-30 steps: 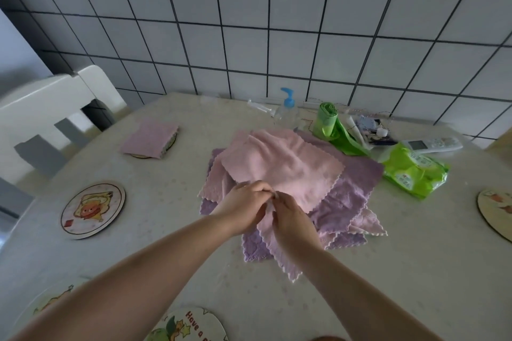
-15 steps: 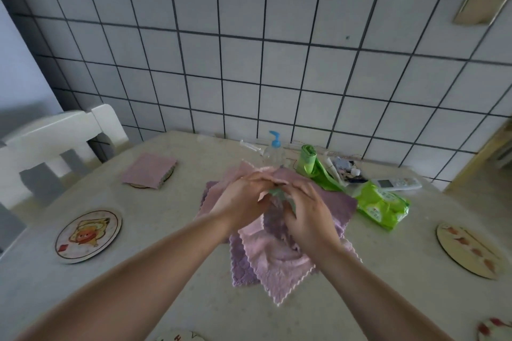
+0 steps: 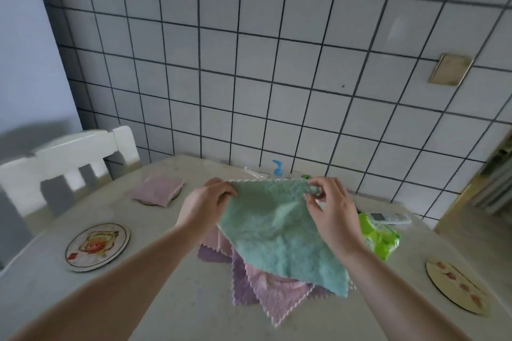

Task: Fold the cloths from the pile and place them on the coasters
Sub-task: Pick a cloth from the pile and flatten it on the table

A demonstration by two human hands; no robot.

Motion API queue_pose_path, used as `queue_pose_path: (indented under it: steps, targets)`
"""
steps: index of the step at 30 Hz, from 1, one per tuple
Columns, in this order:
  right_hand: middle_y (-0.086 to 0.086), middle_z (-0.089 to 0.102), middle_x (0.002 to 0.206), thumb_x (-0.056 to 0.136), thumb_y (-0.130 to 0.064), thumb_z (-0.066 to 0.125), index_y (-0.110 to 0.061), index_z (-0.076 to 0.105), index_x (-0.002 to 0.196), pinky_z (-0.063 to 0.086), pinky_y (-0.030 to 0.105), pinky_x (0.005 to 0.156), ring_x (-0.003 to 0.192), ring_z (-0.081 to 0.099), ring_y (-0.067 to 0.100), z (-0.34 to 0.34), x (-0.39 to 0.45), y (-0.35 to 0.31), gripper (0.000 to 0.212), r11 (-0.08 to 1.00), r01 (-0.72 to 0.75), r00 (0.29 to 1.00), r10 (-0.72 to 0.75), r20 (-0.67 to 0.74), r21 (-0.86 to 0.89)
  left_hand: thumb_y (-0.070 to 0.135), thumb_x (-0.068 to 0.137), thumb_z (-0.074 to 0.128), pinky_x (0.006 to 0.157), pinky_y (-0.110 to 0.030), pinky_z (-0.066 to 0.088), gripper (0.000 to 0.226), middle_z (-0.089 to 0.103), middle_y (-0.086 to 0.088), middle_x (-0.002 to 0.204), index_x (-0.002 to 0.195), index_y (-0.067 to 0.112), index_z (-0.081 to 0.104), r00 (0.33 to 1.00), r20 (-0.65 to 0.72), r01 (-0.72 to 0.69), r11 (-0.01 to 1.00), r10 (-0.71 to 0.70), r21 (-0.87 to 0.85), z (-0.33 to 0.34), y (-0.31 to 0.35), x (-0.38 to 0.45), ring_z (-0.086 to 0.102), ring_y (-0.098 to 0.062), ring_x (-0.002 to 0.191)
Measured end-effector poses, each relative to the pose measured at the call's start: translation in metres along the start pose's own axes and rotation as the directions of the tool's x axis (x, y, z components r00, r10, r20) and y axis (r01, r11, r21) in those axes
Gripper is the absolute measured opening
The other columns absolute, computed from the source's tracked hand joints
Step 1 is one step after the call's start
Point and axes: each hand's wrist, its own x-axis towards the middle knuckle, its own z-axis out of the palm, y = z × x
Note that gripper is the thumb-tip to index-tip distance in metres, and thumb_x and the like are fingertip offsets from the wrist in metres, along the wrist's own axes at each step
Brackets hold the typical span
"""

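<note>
1. Grey-tiled wall with dark grout behind a pale marbled worktop (image 3: pixel 166 299); white chair (image 3: pixel 69 158) at 10 o'clock.
2. Mint-green cloth (image 3: pixel 279 232) is held up above the pile (image 3: pixel 271 293), hanging as a diamond with its low corner toward 5 o'clock, over the pink and purple cloths.
3. Left hand (image 3: pixel 205 207) pinches the cloth's top left corner; right hand (image 3: pixel 329 207) pinches the top right corner between thumb and fingers. Both grips are pressed onto fabric, the top edge taut between them.
4. Step in hand, as I judge it: opening the cloth flat before the first fold. To do it well, keep the top edge level and taut, let the cloth hang clear of the pile so it drags nothing up, then bring corner to corner squarely.
5. Soft pile fabric will likely sag and slip; the fold probably wants smoothing on the worktop.
6. Coasters: one at 11 o'clock already carries a folded pink cloth (image 3: pixel 158 192); a bare cartoon coaster (image 3: pixel 97 246) at 9 o'clock; another bare coaster (image 3: pixel 454 285) at 3 o'clock.
7. Clutter at 1–2 o'clock: green wipes pack (image 3: pixel 379 238), white remote (image 3: pixel 388 217), blue pump bottle (image 3: pixel 277 167). The wipes pack lies just beside the pile and could catch a swinging corner.
</note>
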Motion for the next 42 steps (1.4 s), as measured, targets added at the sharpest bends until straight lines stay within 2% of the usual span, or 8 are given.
queue_pose_path:
  steps: [6, 14, 19, 22, 24, 30, 37, 42]
  targets:
    - [-0.005, 0.053, 0.092, 0.086, -0.01, 0.056, -0.019, 0.047, 0.121, 0.042, 0.03, 0.066, 0.079, 0.052, 0.014, 0.003, 0.027, -0.017, 0.037, 0.99, -0.108, 0.989, 0.116, 0.095, -0.085, 0.007, 0.083, 0.063, 0.058, -0.027, 0.045, 0.012, 0.061, 0.012, 0.073, 0.085, 0.018, 0.062, 0.994, -0.106, -0.034, 0.993, 0.023, -0.109, -0.042, -0.013, 0.023, 0.057, -0.012, 0.062]
    - [-0.004, 0.059, 0.097, 0.087, -0.017, 0.056, -0.016, 0.065, 0.1, 0.041, 0.026, 0.072, 0.09, 0.054, 0.013, 0.005, 0.061, -0.031, 0.016, 0.981, -0.045, 0.999, 0.05, 0.019, -0.187, 0.016, 0.086, 0.062, 0.039, -0.037, 0.041, 0.015, 0.063, -0.005, 0.071, 0.082, 0.027, 0.053, 0.983, -0.183, -0.041, 0.961, -0.01, -0.272, -0.086, -0.038, 0.049, 0.042, -0.026, 0.042]
    - [-0.009, 0.059, 0.069, 0.089, -0.025, 0.058, -0.022, 0.063, 0.086, 0.034, 0.022, 0.055, 0.052, 0.045, -0.001, 0.034, 0.026, -0.024, 0.007, 0.95, -0.172, 0.985, 0.173, 0.019, 0.26, 0.023, 0.084, 0.067, 0.048, -0.028, 0.039, 0.033, 0.055, 0.006, 0.072, 0.109, 0.039, 0.052, 0.935, -0.335, -0.02, 0.929, -0.114, -0.37, -0.075, -0.061, 0.017, 0.043, -0.014, 0.05]
    - [-0.003, 0.053, 0.063, 0.09, -0.026, 0.056, -0.024, 0.06, 0.077, 0.034, 0.024, 0.053, 0.059, 0.045, 0.01, 0.057, -0.01, -0.019, 0.014, 0.861, -0.244, 0.964, 0.264, 0.018, 0.445, 0.04, 0.081, 0.065, 0.06, -0.032, 0.043, 0.025, 0.065, -0.01, 0.078, 0.101, 0.025, 0.062, 0.934, -0.297, 0.039, 0.885, -0.197, -0.464, -0.055, -0.087, -0.01, 0.051, -0.017, 0.064]
    - [0.006, 0.053, 0.071, 0.091, -0.027, 0.054, -0.025, 0.059, 0.079, 0.032, 0.023, 0.051, 0.064, 0.044, 0.017, 0.071, -0.039, -0.014, 0.013, 0.827, -0.257, 0.959, 0.282, 0.025, 0.5, 0.057, 0.073, 0.061, 0.064, -0.034, 0.04, 0.05, 0.062, -0.028, 0.079, 0.087, 0.009, 0.062, 0.929, -0.276, 0.069, 0.85, -0.245, -0.522, -0.042, -0.102, -0.032, 0.051, -0.018, 0.067]
    - [-0.009, 0.061, 0.074, 0.092, -0.032, 0.051, -0.027, 0.061, 0.084, 0.042, 0.031, 0.066, 0.072, 0.057, 0.008, 0.095, -0.125, -0.01, 0.014, 0.681, -0.314, 0.932, 0.356, 0.076, 0.662, 0.044, 0.088, 0.055, 0.059, -0.03, 0.026, 0.051, 0.039, -0.006, 0.063, 0.085, -0.007, 0.053, 0.928, -0.281, 0.063, 0.844, -0.246, -0.533, -0.021, -0.112, -0.108, 0.035, -0.013, 0.059]
    - [0.0, 0.067, 0.081, 0.091, -0.03, 0.055, -0.022, 0.064, 0.08, 0.047, 0.041, 0.073, 0.082, 0.064, 0.026, 0.095, -0.238, -0.011, 0.016, 0.684, -0.348, 0.921, 0.377, 0.098, 0.642, 0.056, 0.078, 0.06, 0.071, -0.042, 0.042, 0.04, 0.064, -0.024, 0.095, 0.087, 0.018, 0.066, 0.928, -0.072, 0.235, 0.725, -0.366, -0.647, -0.024, -0.115, -0.236, 0.056, -0.025, 0.077]
    - [-0.002, 0.072, 0.082, 0.092, -0.027, 0.054, -0.02, 0.066, 0.086, 0.05, 0.045, 0.079, 0.082, 0.068, 0.021, 0.089, -0.308, -0.009, 0.015, 0.69, -0.41, 0.908, 0.372, 0.194, 0.596, 0.041, 0.087, 0.056, 0.08, -0.045, 0.049, 0.023, 0.068, -0.013, 0.094, 0.087, 0.021, 0.068, 0.917, 0.033, 0.338, 0.728, -0.398, -0.597, -0.022, -0.118, -0.313, 0.063, -0.027, 0.087]
